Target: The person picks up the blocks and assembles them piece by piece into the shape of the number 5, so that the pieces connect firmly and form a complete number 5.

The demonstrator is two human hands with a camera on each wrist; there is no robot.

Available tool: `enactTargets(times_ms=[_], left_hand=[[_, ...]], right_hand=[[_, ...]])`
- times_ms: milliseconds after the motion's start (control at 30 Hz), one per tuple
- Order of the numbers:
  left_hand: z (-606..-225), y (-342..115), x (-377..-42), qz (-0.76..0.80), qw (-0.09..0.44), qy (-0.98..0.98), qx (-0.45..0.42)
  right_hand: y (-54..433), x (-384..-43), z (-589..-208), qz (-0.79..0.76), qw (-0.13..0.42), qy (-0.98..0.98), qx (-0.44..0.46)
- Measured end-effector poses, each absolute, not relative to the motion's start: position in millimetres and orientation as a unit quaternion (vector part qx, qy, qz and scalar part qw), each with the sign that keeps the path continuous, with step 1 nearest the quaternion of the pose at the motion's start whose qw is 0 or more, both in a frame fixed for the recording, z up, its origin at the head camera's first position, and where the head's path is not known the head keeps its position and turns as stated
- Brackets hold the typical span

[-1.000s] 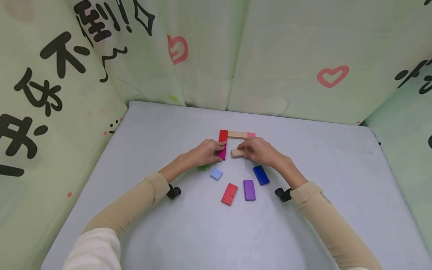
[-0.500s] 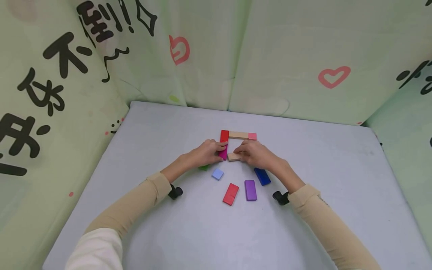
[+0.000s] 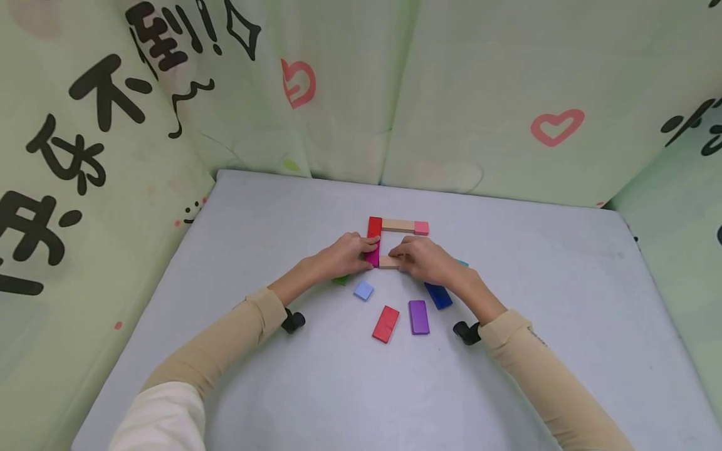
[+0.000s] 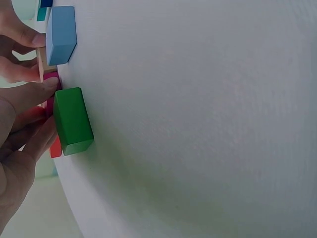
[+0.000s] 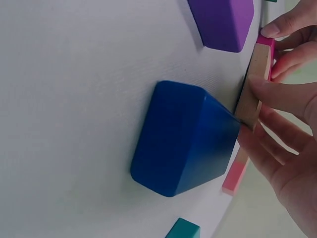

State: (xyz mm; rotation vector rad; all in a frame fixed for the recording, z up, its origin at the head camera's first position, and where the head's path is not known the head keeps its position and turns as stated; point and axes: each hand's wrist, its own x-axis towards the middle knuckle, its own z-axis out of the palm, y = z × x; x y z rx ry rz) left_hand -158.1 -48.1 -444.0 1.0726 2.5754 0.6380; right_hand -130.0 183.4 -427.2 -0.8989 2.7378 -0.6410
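Note:
In the head view my left hand point(image 3: 345, 254) holds a magenta block point(image 3: 372, 258) between thumb and fingers. My right hand point(image 3: 425, 258) pinches a plain wooden block point(image 3: 388, 262), its left end against the near end of the magenta one. A red block point(image 3: 375, 225) continues the magenta block away from me. From its far end another wooden block point(image 3: 398, 225) runs right, ending at a small pink block point(image 3: 421, 228). The right wrist view shows my thumb on the held wooden block point(image 5: 253, 82); its far side is hidden.
Nearer me lie a light blue block point(image 3: 363, 290), a red block point(image 3: 386, 324), a purple block point(image 3: 418, 317) and a dark blue block point(image 3: 438, 295). A green block point(image 4: 73, 121) sits beside my left hand. A teal block point(image 3: 463, 263) shows behind my right wrist.
My right hand has brought the wooden block left and nearer me, closing the gap to the magenta block and straightening it. My left hand stays in place on the magenta block.

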Motion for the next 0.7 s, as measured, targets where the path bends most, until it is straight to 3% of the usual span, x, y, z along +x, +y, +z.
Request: enactTargets(times_ms=[700], left_hand=[[-444.7,-46.6,-158.0,0.212,0.144,0.896,0.364]], right_hand=[[184.9,-129.5,-430.8,-0.229,0.093,0.922,-0.297]])
